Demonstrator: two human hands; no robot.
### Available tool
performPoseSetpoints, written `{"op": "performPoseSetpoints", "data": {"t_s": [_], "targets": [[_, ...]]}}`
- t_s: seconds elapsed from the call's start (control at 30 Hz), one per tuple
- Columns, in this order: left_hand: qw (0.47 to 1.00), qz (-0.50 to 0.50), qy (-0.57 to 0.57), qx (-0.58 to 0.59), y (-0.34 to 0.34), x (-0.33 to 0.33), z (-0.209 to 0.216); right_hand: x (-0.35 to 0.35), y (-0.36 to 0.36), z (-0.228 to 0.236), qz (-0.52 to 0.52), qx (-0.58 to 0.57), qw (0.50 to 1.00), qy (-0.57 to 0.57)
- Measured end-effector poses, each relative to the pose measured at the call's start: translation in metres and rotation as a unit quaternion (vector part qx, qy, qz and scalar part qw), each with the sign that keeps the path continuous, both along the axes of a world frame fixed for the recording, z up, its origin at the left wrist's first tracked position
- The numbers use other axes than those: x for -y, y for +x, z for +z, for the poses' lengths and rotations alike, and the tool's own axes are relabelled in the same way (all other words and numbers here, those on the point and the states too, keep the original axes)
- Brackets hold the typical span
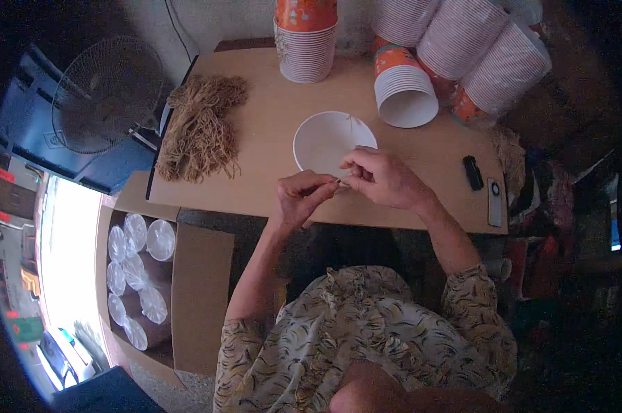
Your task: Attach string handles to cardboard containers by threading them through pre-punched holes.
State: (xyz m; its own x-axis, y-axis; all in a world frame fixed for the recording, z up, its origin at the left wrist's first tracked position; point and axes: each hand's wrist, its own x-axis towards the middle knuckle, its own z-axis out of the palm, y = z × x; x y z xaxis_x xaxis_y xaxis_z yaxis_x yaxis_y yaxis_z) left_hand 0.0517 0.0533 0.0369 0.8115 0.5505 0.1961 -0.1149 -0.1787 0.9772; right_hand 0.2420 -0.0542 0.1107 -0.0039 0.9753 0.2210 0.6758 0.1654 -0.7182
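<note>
A white paper tub [318, 141] stands in the middle of the table, its open mouth facing me. Just at its near side, my left hand [302, 198] and my right hand [380, 177] meet, thumbs and forefingers pinched together. Between their fingertips is something thin and small, too fine to make out. Inside the tub's right wall shows a thin tan strand [351, 122], close to my right hand. A heap of tan twine [201, 127] lies at the table's left end.
Stacked white and orange tubs [306, 51] stand at the back; another stack lies tipped [407, 96], near plastic-wrapped stacks [507, 72]. A black object [473, 173] and a pale flat one [494, 202] lie right. Left are a fan [108, 93] and an open carton [204, 303] of wrapped stacks.
</note>
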Motion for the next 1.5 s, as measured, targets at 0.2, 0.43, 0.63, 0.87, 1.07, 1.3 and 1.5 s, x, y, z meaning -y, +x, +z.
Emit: {"op": "performPoseSetpoints", "data": {"t_s": [0.2,0.43,0.63,0.87,1.07,1.3,1.5], "targets": [[0.991,0.076,0.099,0.056,0.003,0.002,-0.006,0.002,0.006,0.001,-0.017,-0.02,1.0,0.006],[0.975,0.142,0.159,0.065,0.0,0.006,-0.02,0.011,0.018,0.003,-0.075,-0.123,0.988,0.049],[0.926,0.128,0.354,0.037,0.0,-0.002,-0.006,0.016,0.027,-0.004,-0.084,-0.203,0.974,0.058],[0.959,0.05,0.273,-0.054,0.013,0.011,0.01,-0.015,0.031,0.018,-0.021,-0.097,0.988,0.116],[0.969,0.12,-0.179,0.121,0.037,0.008,-0.014,-0.06,0.014,0.064,0.068,0.041,0.984,0.157],[0.861,0.09,-0.408,0.289,0.053,-0.037,0.036,-0.033,0.092,0.08,-0.055,0.095,0.977,0.184],[0.857,0.034,-0.405,0.315,0.074,-0.055,0.071,-0.056,0.105,0.075,-0.069,0.004,0.979,0.192]]}}
